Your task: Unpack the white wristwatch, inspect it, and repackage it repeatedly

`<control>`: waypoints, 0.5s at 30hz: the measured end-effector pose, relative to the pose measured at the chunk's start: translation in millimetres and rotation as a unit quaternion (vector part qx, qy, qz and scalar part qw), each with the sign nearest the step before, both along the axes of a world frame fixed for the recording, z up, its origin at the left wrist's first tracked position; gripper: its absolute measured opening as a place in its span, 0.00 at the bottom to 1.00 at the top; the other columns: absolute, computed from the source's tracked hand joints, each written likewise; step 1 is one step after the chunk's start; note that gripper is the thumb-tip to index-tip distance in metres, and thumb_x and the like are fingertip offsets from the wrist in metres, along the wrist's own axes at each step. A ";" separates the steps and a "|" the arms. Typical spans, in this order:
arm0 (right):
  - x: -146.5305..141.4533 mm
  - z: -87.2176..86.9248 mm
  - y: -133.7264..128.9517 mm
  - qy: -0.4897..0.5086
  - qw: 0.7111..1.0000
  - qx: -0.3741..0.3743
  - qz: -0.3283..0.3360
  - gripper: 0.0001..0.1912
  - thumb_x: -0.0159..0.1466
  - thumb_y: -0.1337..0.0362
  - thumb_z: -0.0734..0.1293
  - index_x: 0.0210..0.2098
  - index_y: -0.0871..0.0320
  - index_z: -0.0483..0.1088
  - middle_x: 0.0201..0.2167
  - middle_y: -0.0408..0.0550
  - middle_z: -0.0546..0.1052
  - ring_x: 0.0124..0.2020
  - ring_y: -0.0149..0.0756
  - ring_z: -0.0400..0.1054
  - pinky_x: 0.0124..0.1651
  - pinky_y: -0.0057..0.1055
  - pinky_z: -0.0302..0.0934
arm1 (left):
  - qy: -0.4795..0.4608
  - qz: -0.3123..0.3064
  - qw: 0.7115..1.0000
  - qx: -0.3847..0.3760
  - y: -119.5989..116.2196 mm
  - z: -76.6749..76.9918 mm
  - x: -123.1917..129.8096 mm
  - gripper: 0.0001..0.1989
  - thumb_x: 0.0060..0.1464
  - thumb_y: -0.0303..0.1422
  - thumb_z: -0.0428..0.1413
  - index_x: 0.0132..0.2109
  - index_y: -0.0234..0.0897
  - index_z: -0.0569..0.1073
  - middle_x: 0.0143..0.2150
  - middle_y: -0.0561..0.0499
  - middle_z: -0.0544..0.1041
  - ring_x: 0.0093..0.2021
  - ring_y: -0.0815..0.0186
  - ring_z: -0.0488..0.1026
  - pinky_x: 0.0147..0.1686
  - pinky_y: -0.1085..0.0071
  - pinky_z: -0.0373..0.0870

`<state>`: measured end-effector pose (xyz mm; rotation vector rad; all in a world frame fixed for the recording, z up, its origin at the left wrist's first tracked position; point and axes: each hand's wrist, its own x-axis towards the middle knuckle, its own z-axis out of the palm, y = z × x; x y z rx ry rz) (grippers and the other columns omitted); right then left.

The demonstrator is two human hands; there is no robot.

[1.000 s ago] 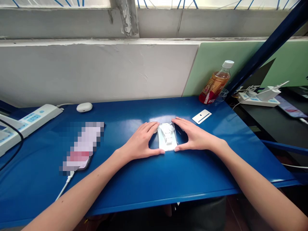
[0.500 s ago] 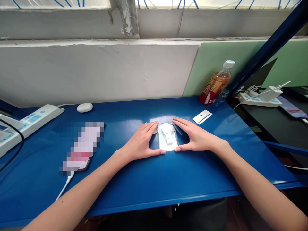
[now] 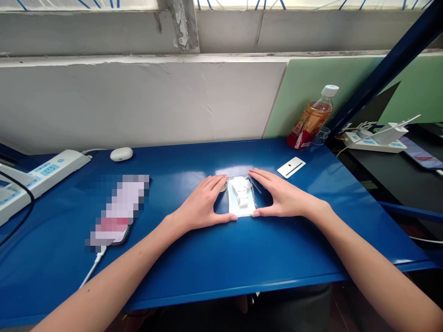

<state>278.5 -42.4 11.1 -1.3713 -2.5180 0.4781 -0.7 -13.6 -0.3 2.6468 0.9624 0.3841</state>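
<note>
"Start at the near edge of the blue desk: what's up?"

"Bare desktop first, then a phone, partly blurred, lying toward the left edge."

"And the thumbs?"

"Right at the near corners of a small clear packet with something white inside! Left hand on one side, right hand on the other."

"Clenched?"

"No, both curve open in a C; the packet lies flat between them, in the middle of the desk, fingertips at its far corners. Whether they press on it, I can't tell."

"Beyond?"

"A white card past the right hand, a rounded white case near the far edge, and by the far right corner, a bottle, leaning!"
</note>
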 end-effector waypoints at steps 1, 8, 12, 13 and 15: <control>0.1 0.3 0.1 -0.001 1.000 -0.001 -0.001 0.55 0.55 0.41 0.72 0.70 0.67 0.52 0.70 0.70 0.56 0.70 0.62 0.51 0.68 0.56 0.54 | 0.002 0.000 1.000 -0.001 0.0 0.1 0.1 0.51 0.52 0.59 0.60 0.70 0.30 0.55 0.70 0.33 0.60 0.69 0.45 0.57 0.67 0.48 0.55; 0.7 0.1 0.4 -0.002 1.000 -0.005 0.002 0.56 0.55 0.40 0.72 0.70 0.69 0.53 0.69 0.71 0.57 0.70 0.61 0.51 0.69 0.55 0.53 | 0.000 0.005 1.000 -0.009 -1.3 1.3 0.6 0.50 0.52 0.58 0.60 0.71 0.34 0.53 0.70 0.35 0.59 0.70 0.44 0.57 0.67 0.48 0.55; 2.1 -1.5 0.5 0.008 1.000 -0.002 -0.002 0.59 0.55 0.39 0.72 0.71 0.69 0.48 0.70 0.70 0.56 0.70 0.60 0.51 0.68 0.55 0.53 | 0.004 -0.003 1.000 -0.004 -1.3 1.3 0.2 0.49 0.54 0.57 0.58 0.71 0.32 0.52 0.71 0.34 0.59 0.70 0.44 0.55 0.67 0.47 0.55; 2.4 -1.9 0.6 0.012 1.000 0.000 -0.001 0.60 0.55 0.39 0.72 0.72 0.68 0.47 0.70 0.70 0.56 0.70 0.60 0.51 0.68 0.55 0.54 | 0.004 -0.005 1.000 -0.002 -1.3 1.2 0.1 0.49 0.54 0.56 0.58 0.71 0.31 0.52 0.71 0.33 0.59 0.70 0.44 0.55 0.67 0.47 0.54; 2.4 -2.3 0.5 0.019 1.000 0.006 0.006 0.58 0.55 0.39 0.72 0.72 0.66 0.47 0.70 0.68 0.56 0.70 0.59 0.52 0.68 0.55 0.54 | 0.004 -0.008 1.000 0.000 -1.3 0.9 0.0 0.48 0.55 0.55 0.58 0.71 0.31 0.52 0.70 0.33 0.59 0.70 0.44 0.56 0.67 0.48 0.54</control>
